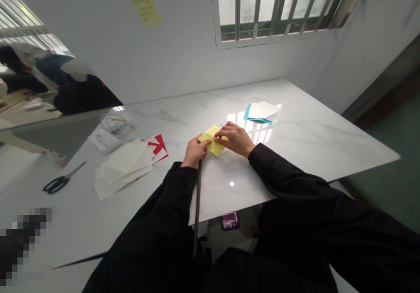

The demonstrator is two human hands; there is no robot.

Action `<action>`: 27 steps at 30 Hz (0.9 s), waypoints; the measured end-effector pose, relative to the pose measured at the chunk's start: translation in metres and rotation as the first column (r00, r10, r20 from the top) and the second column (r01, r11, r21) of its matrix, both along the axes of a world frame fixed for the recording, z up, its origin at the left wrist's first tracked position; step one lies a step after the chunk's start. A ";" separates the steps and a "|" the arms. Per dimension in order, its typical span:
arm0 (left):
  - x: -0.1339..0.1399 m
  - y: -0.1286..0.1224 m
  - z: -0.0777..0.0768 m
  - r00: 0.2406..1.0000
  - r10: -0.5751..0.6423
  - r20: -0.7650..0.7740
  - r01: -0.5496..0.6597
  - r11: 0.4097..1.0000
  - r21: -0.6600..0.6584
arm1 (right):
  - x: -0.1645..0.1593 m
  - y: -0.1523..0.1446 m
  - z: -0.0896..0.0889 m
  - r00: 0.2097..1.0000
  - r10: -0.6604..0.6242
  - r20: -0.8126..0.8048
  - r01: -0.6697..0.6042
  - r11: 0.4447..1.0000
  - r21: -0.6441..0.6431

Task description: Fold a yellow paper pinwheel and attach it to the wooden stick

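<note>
A small yellow sheet of paper with crease lines is held just above the white marble-patterned table. My left hand grips its left edge, with the thumb on top and the other fingers partly hidden beneath. From the right, my right hand pinches the paper near its middle and right side, fingers bent and pressed together. A dark cord or strip hangs below my left wrist, over the table's front edge.
Left of my hands lie white paper sheets, red paper pieces, black-handled scissors and a white power strip with cable. Blue and white papers rest at the back right. A wall with a barred window stands behind.
</note>
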State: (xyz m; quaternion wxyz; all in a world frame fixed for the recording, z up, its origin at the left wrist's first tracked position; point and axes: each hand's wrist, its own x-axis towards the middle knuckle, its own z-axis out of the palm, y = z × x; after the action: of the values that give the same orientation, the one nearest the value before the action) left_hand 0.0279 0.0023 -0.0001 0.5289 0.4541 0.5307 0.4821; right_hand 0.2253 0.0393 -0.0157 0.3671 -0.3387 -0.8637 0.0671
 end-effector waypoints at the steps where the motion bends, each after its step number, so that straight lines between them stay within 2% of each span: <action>1: 0.000 0.000 0.000 1.000 0.005 0.000 -0.005 1.000 0.001 | 0.000 -0.001 0.001 1.000 0.000 0.011 0.000 1.000 0.012; 8: 0.002 0.005 -0.003 0.999 0.040 -0.006 -0.040 0.999 -0.004 | -0.001 -0.001 0.000 1.000 -0.002 0.022 0.001 0.999 0.047; 17: -0.002 -0.001 -0.003 0.999 -0.036 -0.019 0.036 0.999 0.022 | 0.003 0.002 -0.003 1.000 -0.006 -0.011 0.006 1.000 -0.016; 27: -0.002 0.001 -0.006 0.999 -0.006 -0.038 0.007 0.999 0.034 | 0.002 -0.001 0.002 1.000 0.002 0.006 -0.001 1.000 -0.022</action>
State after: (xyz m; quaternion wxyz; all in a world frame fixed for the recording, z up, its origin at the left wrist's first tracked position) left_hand 0.0260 0.0036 -0.0057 0.5126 0.4736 0.5310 0.4806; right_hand 0.2276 0.0380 -0.0133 0.3607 -0.3422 -0.8643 0.0758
